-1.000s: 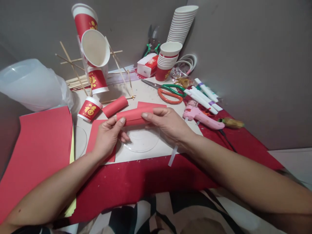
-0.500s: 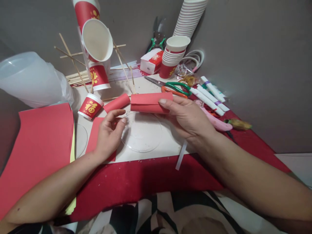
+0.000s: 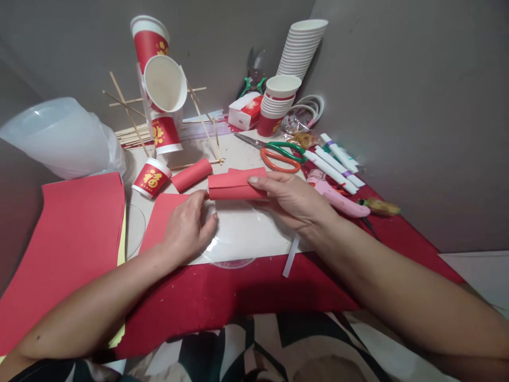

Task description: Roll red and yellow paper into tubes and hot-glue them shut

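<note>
My right hand (image 3: 296, 204) pinches a rolled red paper tube (image 3: 230, 185) by its right end, thumb on top; a seam runs along its side. Just below the tube's left end, my left hand (image 3: 190, 225) is closed at the left edge of a clear plastic disc (image 3: 234, 262), thumb over it; the fingers beneath are partly hidden. Another red paper tube (image 3: 192, 175) lies behind my left hand. Under my left wrist is a flat red paper sheet (image 3: 159, 215). A tilted red paper cup (image 3: 151, 179) with gold lettering stands beside the second tube.
Red paper sheets (image 3: 79, 223) are stacked at the left by a translucent plastic container (image 3: 59, 135). Cups and wooden sticks form a frame (image 3: 165, 85) at the back. Scissors (image 3: 280, 159), stacked cups (image 3: 274, 109), white rolls (image 3: 330, 172) and a pink glue gun (image 3: 338, 199) lie rightward.
My left hand has moved slightly right and taken the clear disc's edge; the disc has shifted toward me. My right hand still holds the tube, now slightly lower and further left in view.
</note>
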A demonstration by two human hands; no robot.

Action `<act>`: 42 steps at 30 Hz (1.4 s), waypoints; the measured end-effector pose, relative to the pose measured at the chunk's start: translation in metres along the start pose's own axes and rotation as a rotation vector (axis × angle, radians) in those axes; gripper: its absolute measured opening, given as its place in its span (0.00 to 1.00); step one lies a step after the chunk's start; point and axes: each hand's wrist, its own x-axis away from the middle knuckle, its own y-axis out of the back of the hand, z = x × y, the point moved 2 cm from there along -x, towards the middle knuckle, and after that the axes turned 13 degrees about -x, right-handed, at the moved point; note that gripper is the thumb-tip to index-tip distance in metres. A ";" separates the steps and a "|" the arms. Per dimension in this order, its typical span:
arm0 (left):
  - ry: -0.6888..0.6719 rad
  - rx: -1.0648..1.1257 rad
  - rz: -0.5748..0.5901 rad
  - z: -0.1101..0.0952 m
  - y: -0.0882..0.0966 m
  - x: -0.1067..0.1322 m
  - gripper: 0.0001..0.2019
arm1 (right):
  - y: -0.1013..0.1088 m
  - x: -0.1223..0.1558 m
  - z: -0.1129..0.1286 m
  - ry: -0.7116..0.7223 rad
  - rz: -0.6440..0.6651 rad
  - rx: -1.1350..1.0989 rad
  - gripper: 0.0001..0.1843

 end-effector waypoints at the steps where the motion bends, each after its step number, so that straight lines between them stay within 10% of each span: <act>1: 0.041 0.014 -0.009 0.001 0.002 0.000 0.17 | 0.000 0.000 -0.001 -0.012 0.004 -0.001 0.11; 8: 0.294 0.728 -0.200 0.008 0.012 -0.006 0.04 | -0.001 0.003 -0.005 0.089 0.080 0.036 0.11; 14: 0.383 1.164 0.016 0.002 0.012 -0.005 0.08 | -0.004 0.005 -0.008 0.142 0.129 0.092 0.11; 28: 0.425 1.255 0.159 0.002 0.003 -0.005 0.11 | -0.011 0.011 -0.010 0.167 0.233 0.209 0.14; 42: 0.464 1.273 0.091 0.007 -0.002 -0.005 0.13 | -0.005 0.010 0.000 0.519 0.012 0.495 0.17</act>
